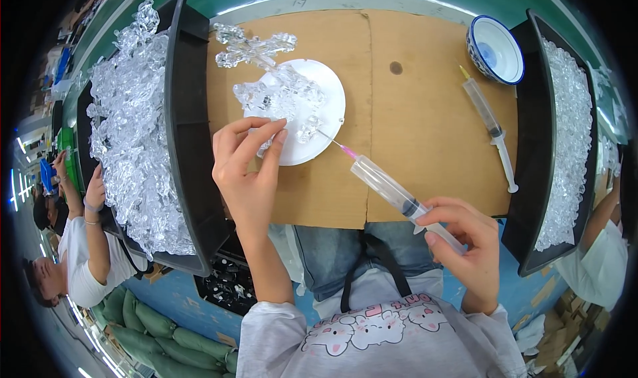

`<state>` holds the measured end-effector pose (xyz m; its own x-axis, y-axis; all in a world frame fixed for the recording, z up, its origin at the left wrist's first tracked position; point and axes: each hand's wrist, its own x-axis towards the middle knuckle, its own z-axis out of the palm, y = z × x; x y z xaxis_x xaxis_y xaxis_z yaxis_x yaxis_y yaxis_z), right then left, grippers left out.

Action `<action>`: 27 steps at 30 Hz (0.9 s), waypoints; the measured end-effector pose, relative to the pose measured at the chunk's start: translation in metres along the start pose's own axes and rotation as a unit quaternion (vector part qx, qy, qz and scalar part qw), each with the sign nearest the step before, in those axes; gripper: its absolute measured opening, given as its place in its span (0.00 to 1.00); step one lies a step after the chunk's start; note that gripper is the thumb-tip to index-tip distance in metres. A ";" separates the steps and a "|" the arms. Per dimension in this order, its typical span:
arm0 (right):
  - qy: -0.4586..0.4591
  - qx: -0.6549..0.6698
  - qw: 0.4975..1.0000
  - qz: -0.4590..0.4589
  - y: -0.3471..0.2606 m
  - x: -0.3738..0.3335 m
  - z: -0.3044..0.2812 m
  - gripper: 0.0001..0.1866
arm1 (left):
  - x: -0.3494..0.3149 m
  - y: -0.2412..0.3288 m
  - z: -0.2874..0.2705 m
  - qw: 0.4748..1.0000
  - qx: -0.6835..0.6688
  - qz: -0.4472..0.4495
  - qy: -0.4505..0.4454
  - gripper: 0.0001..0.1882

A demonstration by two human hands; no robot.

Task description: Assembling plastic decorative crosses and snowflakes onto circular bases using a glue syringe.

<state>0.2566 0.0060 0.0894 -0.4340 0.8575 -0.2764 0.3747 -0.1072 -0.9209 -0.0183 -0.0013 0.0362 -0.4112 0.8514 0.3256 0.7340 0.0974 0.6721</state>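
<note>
right hand (468,242) at the near right, fingers wrapped firmly around a clear syringe (385,184), its pink-based needle angling far and left towards the white plate (329,89)! the needle's tip is right by a small clear piece (308,129) at the plate's right side; contact, cannot tell. over on the left, the left hand (249,155) has thumb and fingertips drawn close together above the plate's near left edge; whether a piece is pinched there, cannot tell. more clear pieces (282,93) crowd the plate, a branching one overhanging its far left rim. far right on the cardboard (425,125): a yellow-tipped syringe (484,105), and just beyond it a blue-and-white bowl (508,49). black bins (191,112) flank both sides, heaped with clear plastic bits (133,125).
</note>
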 end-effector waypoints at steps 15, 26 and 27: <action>0.013 -0.033 0.999 -0.007 -0.015 -0.001 0.001 0.12 | -0.006 0.004 0.003 1.000 0.003 0.001 0.017 0.09; -0.001 -0.044 0.999 0.001 -0.021 -0.006 0.004 0.14 | -0.006 -0.001 0.002 0.999 -0.026 -0.003 0.031 0.10; 0.000 -0.041 0.999 0.012 -0.022 -0.006 0.004 0.14 | -0.006 0.000 0.001 0.999 -0.031 -0.005 0.030 0.10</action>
<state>0.2479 0.0015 0.1103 -0.4247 0.8548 -0.2982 0.4501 -0.0864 -0.8888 -0.0152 -0.0054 0.0333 -0.4503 0.8186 0.3567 0.6960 0.0715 0.7144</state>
